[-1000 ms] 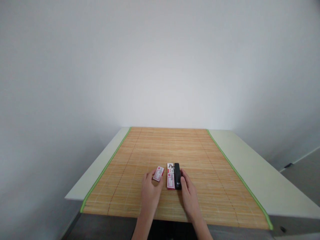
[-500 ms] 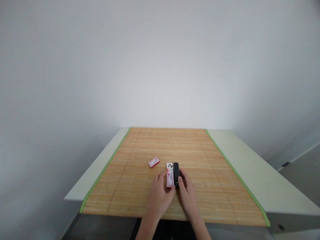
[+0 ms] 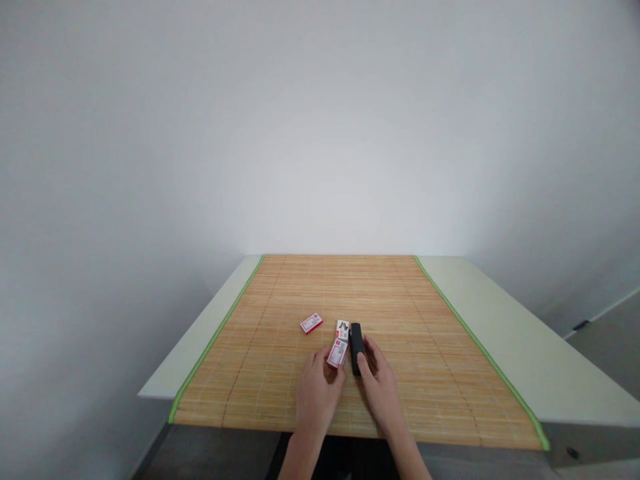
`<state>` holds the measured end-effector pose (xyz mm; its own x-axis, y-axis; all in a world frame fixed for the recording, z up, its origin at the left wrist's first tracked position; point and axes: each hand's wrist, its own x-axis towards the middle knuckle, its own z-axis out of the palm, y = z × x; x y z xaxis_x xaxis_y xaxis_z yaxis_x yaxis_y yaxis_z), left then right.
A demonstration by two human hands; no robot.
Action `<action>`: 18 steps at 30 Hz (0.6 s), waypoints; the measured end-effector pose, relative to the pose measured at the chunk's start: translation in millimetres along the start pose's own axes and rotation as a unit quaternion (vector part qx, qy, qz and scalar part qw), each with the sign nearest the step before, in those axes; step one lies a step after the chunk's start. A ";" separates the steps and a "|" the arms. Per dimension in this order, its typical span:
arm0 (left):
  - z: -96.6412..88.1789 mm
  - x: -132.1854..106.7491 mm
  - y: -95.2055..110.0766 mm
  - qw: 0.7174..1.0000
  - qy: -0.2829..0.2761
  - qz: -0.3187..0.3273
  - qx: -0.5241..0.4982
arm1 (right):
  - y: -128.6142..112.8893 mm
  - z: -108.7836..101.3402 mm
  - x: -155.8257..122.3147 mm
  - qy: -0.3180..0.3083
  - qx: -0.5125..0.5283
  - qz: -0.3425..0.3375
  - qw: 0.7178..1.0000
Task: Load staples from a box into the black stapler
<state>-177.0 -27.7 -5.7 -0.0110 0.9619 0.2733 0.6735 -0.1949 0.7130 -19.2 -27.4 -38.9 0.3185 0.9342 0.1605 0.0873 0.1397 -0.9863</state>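
My left hand point(image 3: 319, 390) pinches a small red-and-white box point(image 3: 337, 354), like a box of staples, between thumb and fingers. That box is tilted, its far end meeting a second small white box point(image 3: 343, 329) printed with a dark picture. Just right of them a long black stapler point(image 3: 357, 350) lies lengthwise on the mat. My right hand point(image 3: 381, 385) grips its near part, thumb on top and fingers along the right side. Another red-and-white box point(image 3: 311, 323) lies apart, farther back and to the left, touched by neither hand.
A bamboo mat point(image 3: 400, 313) with green edging covers the middle of a white table point(image 3: 520, 360). White wall point(image 3: 320, 133) rises behind the table's far edge. The table's front edge is close to my forearms.
My left hand has drawn the near red-and-white box slightly left and turned it, so it is now angled away from the stapler. My right hand remains on the stapler.
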 end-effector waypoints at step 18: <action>-49.4 17.9 -68.1 0.983 0.143 -0.018 0.115 | -9.6 2.2 -0.1 0.008 -0.019 -0.004 1.000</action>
<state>-259.5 -6.6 -17.4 -0.2223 0.8675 0.4450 0.8184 -0.0821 0.5688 -22.1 -28.1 -29.6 0.3321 0.9278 0.1700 0.1255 0.1351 -0.9828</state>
